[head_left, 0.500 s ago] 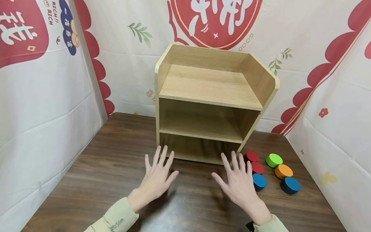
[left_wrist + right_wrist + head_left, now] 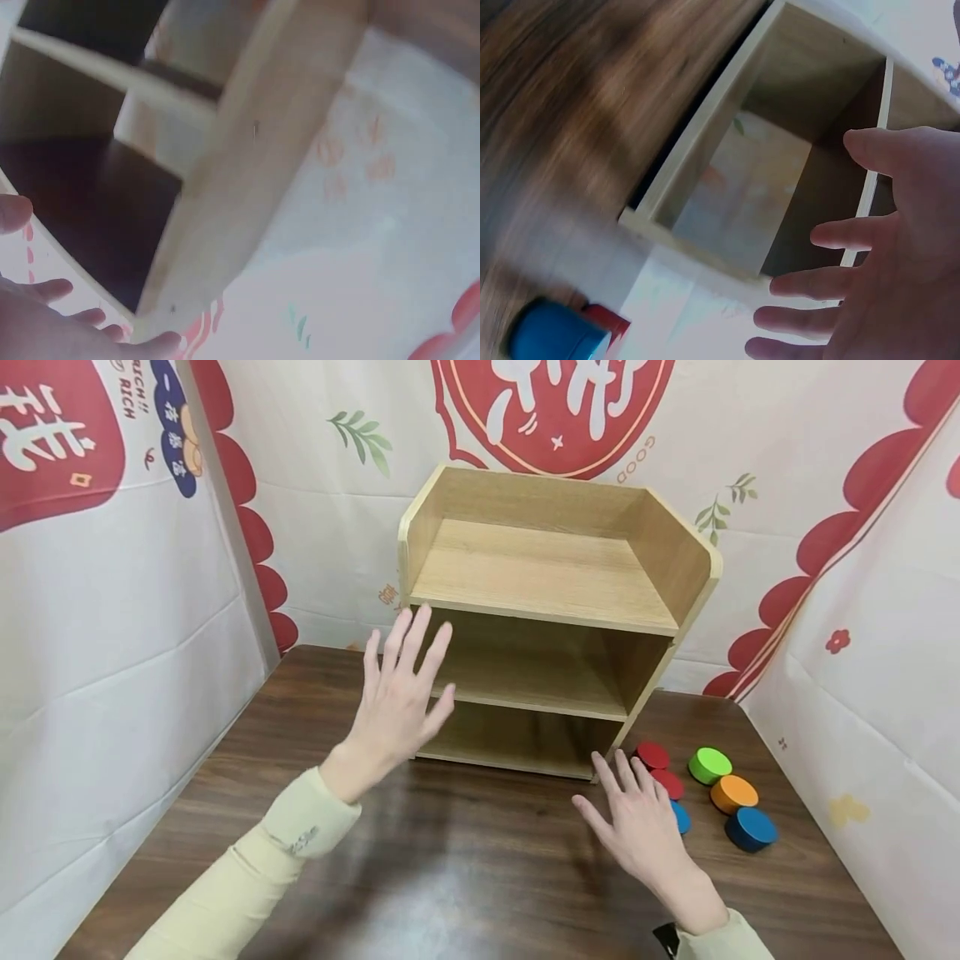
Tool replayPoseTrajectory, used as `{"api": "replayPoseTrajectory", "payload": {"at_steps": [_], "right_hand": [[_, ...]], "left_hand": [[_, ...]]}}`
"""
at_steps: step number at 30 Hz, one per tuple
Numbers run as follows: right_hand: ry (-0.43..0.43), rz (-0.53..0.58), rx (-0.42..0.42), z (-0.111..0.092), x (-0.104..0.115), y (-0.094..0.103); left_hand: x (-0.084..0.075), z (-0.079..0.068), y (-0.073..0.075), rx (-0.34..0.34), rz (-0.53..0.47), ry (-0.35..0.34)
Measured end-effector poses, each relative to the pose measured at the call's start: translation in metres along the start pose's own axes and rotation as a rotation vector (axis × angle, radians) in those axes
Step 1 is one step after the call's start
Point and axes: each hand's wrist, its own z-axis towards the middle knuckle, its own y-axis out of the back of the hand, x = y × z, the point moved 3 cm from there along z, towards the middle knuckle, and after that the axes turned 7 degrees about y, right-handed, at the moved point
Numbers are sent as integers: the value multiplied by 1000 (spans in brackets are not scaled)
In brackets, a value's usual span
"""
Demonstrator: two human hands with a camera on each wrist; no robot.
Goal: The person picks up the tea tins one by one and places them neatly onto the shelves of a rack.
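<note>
A light wooden shelf unit (image 2: 540, 618) with a walled top and two open compartments stands at the back of the table. My left hand (image 2: 393, 706) is raised with fingers spread, overlapping the unit's left front edge in the head view. Nothing is in it. My right hand (image 2: 641, 827) hovers lower, by the unit's bottom right corner, its fingers stretched out and holding nothing. Beside it stand two red cylinders (image 2: 652, 755) and a blue cylinder (image 2: 681, 817), partly hidden by this hand. Farther right are a green cylinder (image 2: 709, 765), an orange cylinder (image 2: 734, 794) and another blue cylinder (image 2: 752, 828).
The dark wood-grain table (image 2: 450, 877) carries the unit and the cylinders. Printed white cloth (image 2: 315, 552) hangs behind the table and along both sides, close to the unit's back.
My left hand has risen and moved forward, from the unit's base up to its upper front edge. My right hand has shifted slightly right, covering more of the nearer blue cylinder.
</note>
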Motion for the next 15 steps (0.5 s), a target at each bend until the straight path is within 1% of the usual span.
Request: {"api": "replayPoseTrajectory", "payload": {"at_steps": [3,6,10,13,15], "right_hand": [[-27,7,-10,-3,-17,5],[-72,25,-12,-7,-38,8],[-159,38,7,-13,-67,7],[-214,38,29,-19,-85,0],[-245,53,66,-23,-96,-7]], "left_hand": [[2,21,2,-30,20,-17],[4,34,1,-28,47,-29],[5,41,-3,-4,73,-43],[6,43,-6,5,74,-37],[6,43,-8,4,72,-29]]}}
